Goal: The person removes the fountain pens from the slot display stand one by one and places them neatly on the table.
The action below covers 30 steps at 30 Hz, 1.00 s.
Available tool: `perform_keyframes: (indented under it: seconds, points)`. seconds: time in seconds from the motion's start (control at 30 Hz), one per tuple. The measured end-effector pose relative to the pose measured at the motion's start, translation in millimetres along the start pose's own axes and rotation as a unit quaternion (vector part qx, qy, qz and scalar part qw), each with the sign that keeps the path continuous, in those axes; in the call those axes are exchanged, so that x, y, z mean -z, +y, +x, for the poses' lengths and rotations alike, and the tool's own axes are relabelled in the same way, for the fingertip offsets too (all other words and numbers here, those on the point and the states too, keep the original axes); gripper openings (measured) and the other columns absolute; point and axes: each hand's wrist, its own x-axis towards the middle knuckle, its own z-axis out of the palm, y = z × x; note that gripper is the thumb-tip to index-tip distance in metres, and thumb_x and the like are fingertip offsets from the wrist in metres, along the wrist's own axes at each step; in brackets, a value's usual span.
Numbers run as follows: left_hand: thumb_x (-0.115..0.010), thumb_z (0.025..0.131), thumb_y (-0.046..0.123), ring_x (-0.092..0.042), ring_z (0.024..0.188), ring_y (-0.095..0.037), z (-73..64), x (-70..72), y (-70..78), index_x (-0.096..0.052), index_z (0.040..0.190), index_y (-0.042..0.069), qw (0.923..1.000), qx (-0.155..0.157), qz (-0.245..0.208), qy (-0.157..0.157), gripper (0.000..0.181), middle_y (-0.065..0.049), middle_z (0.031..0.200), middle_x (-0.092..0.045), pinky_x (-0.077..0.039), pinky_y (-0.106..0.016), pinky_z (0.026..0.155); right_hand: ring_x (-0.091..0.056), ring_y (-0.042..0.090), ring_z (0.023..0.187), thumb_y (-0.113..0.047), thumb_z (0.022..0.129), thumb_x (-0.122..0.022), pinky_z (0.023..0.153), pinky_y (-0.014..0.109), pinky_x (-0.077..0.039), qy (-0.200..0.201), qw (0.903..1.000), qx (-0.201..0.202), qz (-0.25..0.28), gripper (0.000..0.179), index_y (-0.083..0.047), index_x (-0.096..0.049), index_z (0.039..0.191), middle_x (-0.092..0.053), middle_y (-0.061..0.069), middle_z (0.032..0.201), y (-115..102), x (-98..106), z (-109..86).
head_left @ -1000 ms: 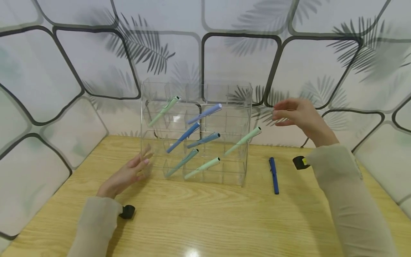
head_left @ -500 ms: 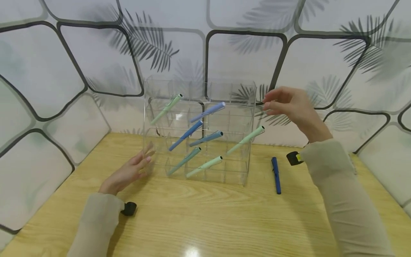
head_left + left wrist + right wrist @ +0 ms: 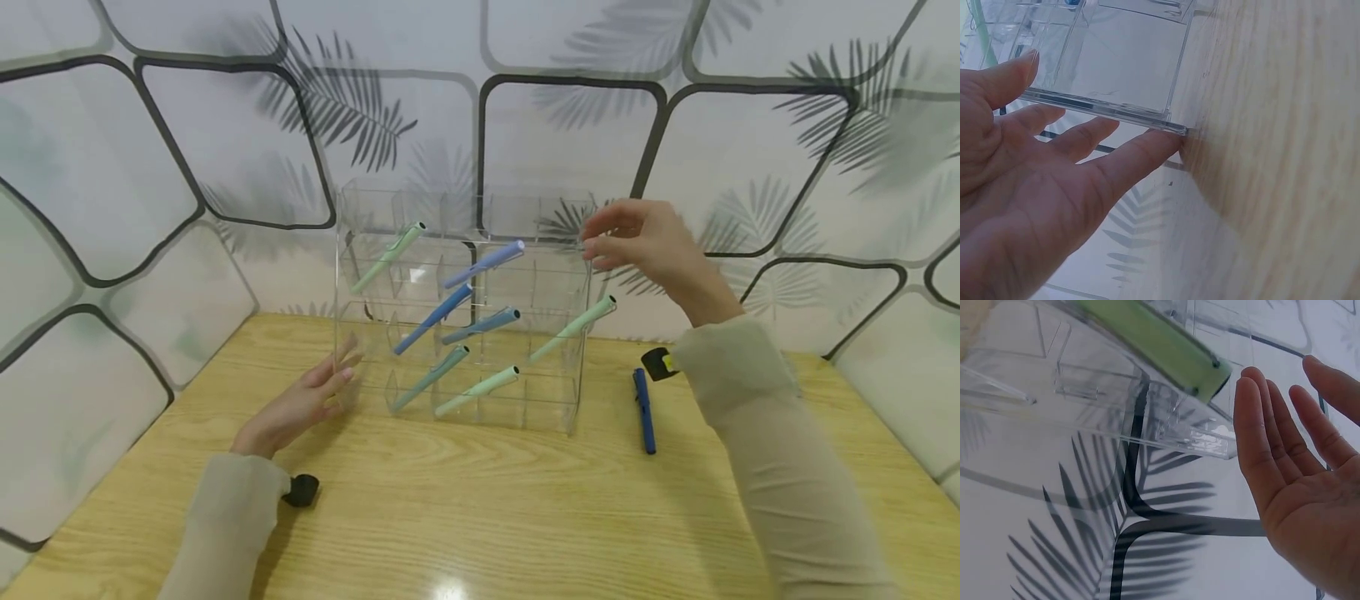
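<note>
A clear acrylic pen rack (image 3: 547, 415) stands upright on the table, with several green and blue pens leaning in its compartments. My left hand (image 3: 296, 410) is at the rack's lower left side. Its straight fingertips lie along the side panel (image 3: 1135, 56), and the thumb is by the front in the left wrist view. Up at the rack's top right edge is my right hand (image 3: 641, 246), fingers relaxed and holding nothing. The right wrist view shows a light green pen (image 3: 1160, 350) sticking out in front of the hand. A dark blue pen (image 3: 644, 412) lies on the table right of the rack.
The wood-grain table (image 3: 450, 508) meets a patterned wall (image 3: 562, 150) close behind the rack. Side panels (image 3: 75, 250) with the same pattern rise at left and right. The right forearm sleeve (image 3: 780, 450) passes to the right of the loose pen.
My right hand has moved left and slightly up, from beside the rack to its upper right edge. The left hand, the rack and the pens stay in place; the camera shifts slightly.
</note>
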Motion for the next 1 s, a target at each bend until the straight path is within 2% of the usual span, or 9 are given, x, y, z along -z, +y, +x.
perform_keyframes:
  seconds: [0.2, 0.43, 0.73, 1.0]
  points:
    - [-0.034, 0.113, 0.036, 0.004, 0.152, -0.042, -1.2, -0.1, 0.9, 0.006, 0.164, 0.023, 1.0, 0.002, -0.005, -0.004, 0.066, -0.012, 0.169, 0.011, -0.015, -0.069, 0.115, -0.071, 0.016, 0.088, -0.001, 0.096, -0.068, 0.078, 0.034, -0.061, -0.011, 0.9999, -0.006, -0.005, 0.026, 0.01, -0.065, 0.12, -0.069, 0.011, 0.107, -3, -9, 3.2]
    - [-0.034, 0.113, 0.035, 0.002, 0.151, -0.045, 0.2, -0.3, 0.2, 0.008, 0.164, 0.021, 1.0, -0.006, 0.004, -0.005, 0.067, -0.015, 0.169, 0.005, -0.018, -0.071, 0.113, -0.068, 0.012, 0.095, -0.001, 0.096, -0.068, 0.077, 0.028, -0.06, -0.049, 0.9987, -0.007, -0.015, 0.039, 0.01, -0.059, 0.133, -0.062, 0.026, 0.126, -9, -19, 6.2]
    - [-0.034, 0.113, 0.038, 0.004, 0.151, -0.046, -2.5, 0.3, 1.4, 0.007, 0.164, 0.018, 0.9999, -0.014, 0.001, -0.009, 0.069, -0.015, 0.169, 0.007, -0.015, -0.072, 0.112, -0.065, 0.034, 0.11, 0.001, 0.098, -0.064, 0.087, 0.037, -0.059, -0.101, 0.9941, 0.015, -0.037, 0.039, 0.011, -0.056, 0.135, -0.059, 0.028, 0.131, -7, -36, 13.7]
    - [-0.036, 0.112, 0.039, 0.005, 0.151, -0.044, -1.6, -1.1, 1.3, 0.007, 0.164, 0.021, 1.0, -0.005, -0.003, -0.007, 0.07, -0.013, 0.169, 0.009, -0.013, -0.071, 0.113, -0.064, 0.037, 0.112, -0.001, 0.1, -0.063, 0.088, 0.037, -0.059, -0.113, 0.9923, 0.011, -0.049, 0.04, 0.008, -0.055, 0.138, -0.059, 0.026, 0.132, -8, -40, 16.8]
